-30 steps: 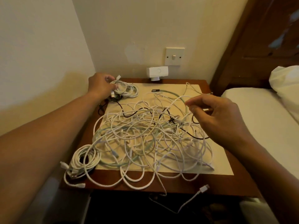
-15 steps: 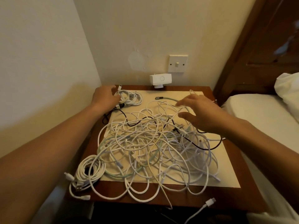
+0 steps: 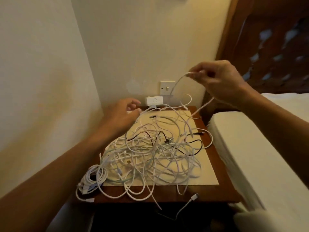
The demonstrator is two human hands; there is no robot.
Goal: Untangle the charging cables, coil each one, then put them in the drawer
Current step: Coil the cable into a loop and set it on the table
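Smooth, white and plastic-sheathed: so looked the cable (image 3: 179,79) you pinched in your right hand (image 3: 219,81), like most of the tangle (image 3: 150,158) below it. One black cable (image 3: 199,133) in the heap looked matt, and a connector (image 3: 168,140) gave a metallic glint. The surface (image 3: 167,197) was dark polished wood with a faint sheen, topped by a matt cream mat (image 3: 207,173), paper or cloth, hard to tell which. The charger block (image 3: 153,100) and wall switch (image 3: 167,87) looked like smooth white plastic. The bed (image 3: 259,148) wore soft matt cloth; the headboard (image 3: 267,39) was dark wood.
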